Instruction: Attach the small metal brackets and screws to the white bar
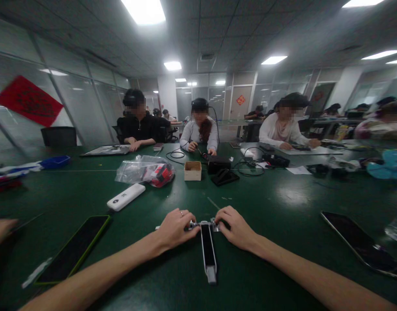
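Note:
A long, narrow device [208, 246] with a black face and a pale silver rim lies on the green table between my hands. Its near end has a light grey tab, and small shiny metal pieces [215, 224] stick out sideways at its far end. My left hand [175, 229], wearing a ring, pinches the piece on the left side with curled fingers and thumb. On the opposite side my right hand [237, 229] is closed in a pinch on the shiny piece there. Exactly what lies under the fingertips is partly hidden.
Phones lie at left [75, 248] and right [360, 242]. Farther off are a white power bank [126, 197], a plastic bag [143, 170], a small box [192, 172], and black cables. Several people sit across the table [266, 207]; another person's hand [1, 231] shows at far left.

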### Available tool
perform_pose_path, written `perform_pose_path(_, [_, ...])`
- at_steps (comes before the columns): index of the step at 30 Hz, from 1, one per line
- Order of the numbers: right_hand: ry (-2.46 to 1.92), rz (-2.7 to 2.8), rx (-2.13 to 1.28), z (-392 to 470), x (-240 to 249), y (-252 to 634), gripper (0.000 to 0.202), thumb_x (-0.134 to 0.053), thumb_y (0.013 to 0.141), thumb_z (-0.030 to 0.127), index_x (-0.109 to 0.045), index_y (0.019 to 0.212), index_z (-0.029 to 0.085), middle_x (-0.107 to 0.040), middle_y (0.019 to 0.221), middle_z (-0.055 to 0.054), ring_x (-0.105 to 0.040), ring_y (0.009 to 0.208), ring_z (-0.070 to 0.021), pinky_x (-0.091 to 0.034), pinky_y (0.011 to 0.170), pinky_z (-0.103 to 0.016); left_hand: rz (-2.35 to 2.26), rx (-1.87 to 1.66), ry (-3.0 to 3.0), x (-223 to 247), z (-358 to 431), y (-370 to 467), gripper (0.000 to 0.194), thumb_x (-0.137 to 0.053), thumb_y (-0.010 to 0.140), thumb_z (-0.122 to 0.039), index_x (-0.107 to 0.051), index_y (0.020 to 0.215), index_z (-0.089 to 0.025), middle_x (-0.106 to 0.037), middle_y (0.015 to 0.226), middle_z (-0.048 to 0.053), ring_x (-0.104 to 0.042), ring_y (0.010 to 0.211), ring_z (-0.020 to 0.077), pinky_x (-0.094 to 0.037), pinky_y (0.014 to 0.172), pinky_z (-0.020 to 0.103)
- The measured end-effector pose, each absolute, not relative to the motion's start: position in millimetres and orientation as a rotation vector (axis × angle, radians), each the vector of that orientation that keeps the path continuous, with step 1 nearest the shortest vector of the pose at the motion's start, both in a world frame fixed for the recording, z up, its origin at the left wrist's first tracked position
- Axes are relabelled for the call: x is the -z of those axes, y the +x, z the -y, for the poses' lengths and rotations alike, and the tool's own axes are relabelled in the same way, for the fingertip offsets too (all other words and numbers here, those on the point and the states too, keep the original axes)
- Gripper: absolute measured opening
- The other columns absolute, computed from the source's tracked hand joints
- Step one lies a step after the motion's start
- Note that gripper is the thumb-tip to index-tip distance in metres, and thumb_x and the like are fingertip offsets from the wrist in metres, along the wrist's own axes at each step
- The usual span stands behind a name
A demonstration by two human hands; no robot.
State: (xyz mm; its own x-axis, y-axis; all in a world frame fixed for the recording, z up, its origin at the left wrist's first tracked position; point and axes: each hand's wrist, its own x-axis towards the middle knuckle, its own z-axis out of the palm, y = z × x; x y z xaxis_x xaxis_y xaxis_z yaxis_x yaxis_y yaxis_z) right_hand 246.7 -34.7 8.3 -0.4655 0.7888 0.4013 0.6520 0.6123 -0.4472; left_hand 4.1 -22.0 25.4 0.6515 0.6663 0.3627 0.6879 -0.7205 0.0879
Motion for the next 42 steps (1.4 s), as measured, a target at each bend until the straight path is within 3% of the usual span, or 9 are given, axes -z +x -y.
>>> perform_pose_path(8, [-1.006, 2.212, -0.180, 36, -5, 247, 0.017, -0.045, 0.087, 0.013, -0.060, 0.094, 0.016, -0.060, 0.092, -0.008, -0.053, 0.085, -0.0185, -0.044, 0.074, -0.032, 1.098, 0.681, -2.742, -14, 9, -4, 0.020, -0.050, 0.088, -0.032, -0.061, 0.080, -0.017, -0.062, 0.071, 0.001, -0.054, 0.061, 0.0127, -0.037, 0.062, 0.026])
perform_pose_path(14, [-0.820, 2.596, -0.122, 69, -20, 224, 0.025, -0.045, 0.089, 0.025, -0.062, 0.105, 0.016, -0.063, 0.079, -0.005, -0.053, 0.068, -0.0155, -0.039, 0.065, -0.028, 1.225, 0.664, -2.757, -4, 1, -8, 0.025, -0.042, 0.092, -0.030, -0.059, 0.079, -0.017, -0.062, 0.072, 0.002, -0.055, 0.063, 0.0136, -0.039, 0.063, 0.025])
perform_pose_path(21, [-0.981, 2.754, -0.255, 81, -38, 216, 0.031, -0.043, 0.092, 0.035, -0.059, 0.114, 0.021, -0.066, 0.087, -0.004, -0.058, 0.074, -0.0158, -0.039, 0.069, -0.026, 1.236, 0.642, -2.762, -3, 3, -7, 0.026, -0.040, 0.092, -0.031, -0.060, 0.083, -0.017, -0.063, 0.075, 0.003, -0.055, 0.064, 0.0144, -0.040, 0.064, 0.026])
perform_pose_path(42, [-1.056, 2.587, -0.182, 75, -17, 217, 0.025, -0.048, 0.087, 0.033, -0.064, 0.100, 0.019, -0.065, 0.077, -0.003, -0.056, 0.067, -0.0151, -0.036, 0.066, -0.026, 1.178, 0.668, -2.739, 0, 1, -8, 0.027, -0.039, 0.093, -0.031, -0.058, 0.080, -0.017, -0.063, 0.073, 0.003, -0.055, 0.061, 0.0142, -0.039, 0.062, 0.025])
